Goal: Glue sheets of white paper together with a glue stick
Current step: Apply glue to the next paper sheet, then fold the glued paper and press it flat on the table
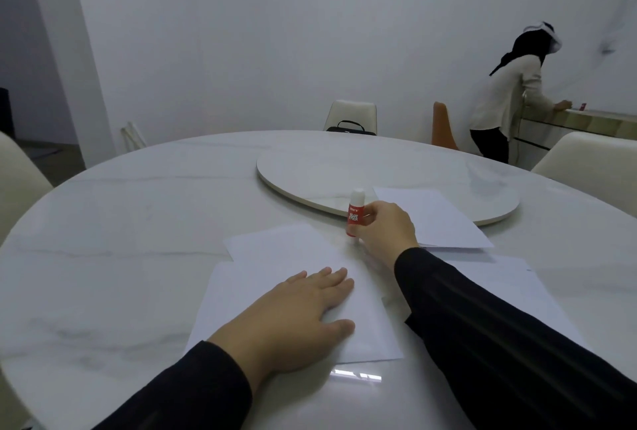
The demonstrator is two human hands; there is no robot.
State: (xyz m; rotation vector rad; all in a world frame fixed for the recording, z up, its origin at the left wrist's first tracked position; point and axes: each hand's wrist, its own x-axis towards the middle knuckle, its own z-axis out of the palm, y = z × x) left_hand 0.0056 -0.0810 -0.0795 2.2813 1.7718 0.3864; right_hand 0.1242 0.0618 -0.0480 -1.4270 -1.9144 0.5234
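Right hand (386, 233) grips the upright glue stick (355, 212) — left hand (296, 312) lies flat on the paper (275, 247).

- One head-worn wide-angle view, looking forward and down across the round desk (103, 223) toward the wall at 12 o'clock.
- Close over the near desk edge; forearms enter from 6 o'clock.

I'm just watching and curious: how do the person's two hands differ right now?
The left hand lies flat, fingers straight, pressing on the white sheets; the right hand is curled round the upright glue stick, which stands capped on the table. The left hand is nearer the camera; the right reaches farther out. Both wear dark sleeves.
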